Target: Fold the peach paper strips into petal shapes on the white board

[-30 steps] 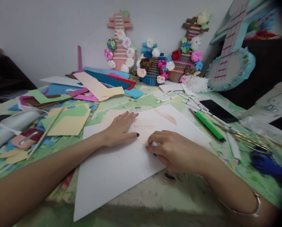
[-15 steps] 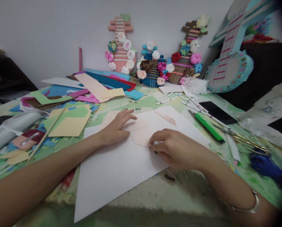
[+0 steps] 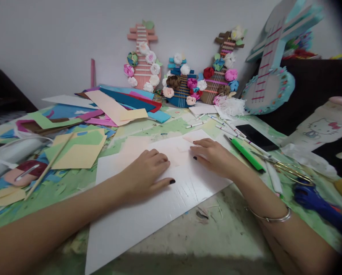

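A large white sheet (image 3: 136,221) lies slanted on the table's front part. My left hand (image 3: 148,173) rests on it, thumb apart from the fingers, holding nothing I can see. Farther right, my right hand (image 3: 209,154) has its thumb and fingers apart over a small pale pink piece (image 3: 189,138) near the sheet's upper corner. Faint pale pink paper (image 3: 176,158) lies between the hands, its outline hard to make out. More pale pink paper (image 3: 133,147) shows at the sheet's left upper edge.
Colored paper (image 3: 81,152) and a thin stick (image 3: 49,168) are at left. A green cutter (image 3: 248,154), scissors (image 3: 285,168), a phone (image 3: 256,136) and several markers lie at right. Flower-decorated instrument models (image 3: 143,65) lean on the wall behind.
My right hand has moved up the sheet, away from its front edge, and its fingers have spread. My left hand has come nearer to me, its thumb now stretched out. The view has shifted slightly.
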`<state>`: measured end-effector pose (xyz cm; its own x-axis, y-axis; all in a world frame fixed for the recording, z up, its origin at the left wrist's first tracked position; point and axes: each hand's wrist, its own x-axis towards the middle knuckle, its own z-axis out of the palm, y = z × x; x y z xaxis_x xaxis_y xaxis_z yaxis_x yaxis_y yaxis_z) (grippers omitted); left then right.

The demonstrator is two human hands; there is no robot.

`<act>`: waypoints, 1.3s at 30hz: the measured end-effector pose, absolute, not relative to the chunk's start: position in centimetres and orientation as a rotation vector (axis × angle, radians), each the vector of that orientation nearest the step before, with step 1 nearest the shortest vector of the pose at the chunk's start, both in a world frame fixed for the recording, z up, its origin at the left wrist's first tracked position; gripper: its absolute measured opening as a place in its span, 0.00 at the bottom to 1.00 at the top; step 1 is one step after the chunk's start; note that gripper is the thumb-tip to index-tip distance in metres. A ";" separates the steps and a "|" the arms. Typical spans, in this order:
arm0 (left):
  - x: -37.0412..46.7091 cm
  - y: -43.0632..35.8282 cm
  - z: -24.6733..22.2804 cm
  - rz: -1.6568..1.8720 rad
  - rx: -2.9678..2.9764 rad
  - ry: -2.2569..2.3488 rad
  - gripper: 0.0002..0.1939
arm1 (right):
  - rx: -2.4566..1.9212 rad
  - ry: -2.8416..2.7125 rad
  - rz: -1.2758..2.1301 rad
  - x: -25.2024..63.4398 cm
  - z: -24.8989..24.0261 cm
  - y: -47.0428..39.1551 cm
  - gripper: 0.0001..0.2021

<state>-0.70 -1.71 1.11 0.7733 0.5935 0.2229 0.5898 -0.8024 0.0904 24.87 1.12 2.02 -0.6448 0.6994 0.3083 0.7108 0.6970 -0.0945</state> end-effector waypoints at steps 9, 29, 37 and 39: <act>0.2 -3.6 0.6 0.483 2.734 1.083 0.19 | -0.960 -2.688 0.190 22.2 1.7 -0.9 0.20; -0.8 -0.3 0.4 0.688 2.474 0.943 0.06 | -0.945 -2.481 0.422 21.1 0.8 -0.6 0.11; -2.1 0.9 0.4 0.626 2.521 0.621 0.13 | -0.881 -2.414 0.679 22.1 1.4 -0.3 0.08; -2.5 1.4 0.4 0.591 2.492 0.558 0.12 | -0.833 -2.451 0.654 22.1 1.6 -0.3 0.08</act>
<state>-2.53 1.37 0.44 0.8203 0.4903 0.2944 0.2662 -0.7829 0.5622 22.09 -0.32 1.56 -0.7068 0.6529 0.2724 0.4305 0.7025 -0.5667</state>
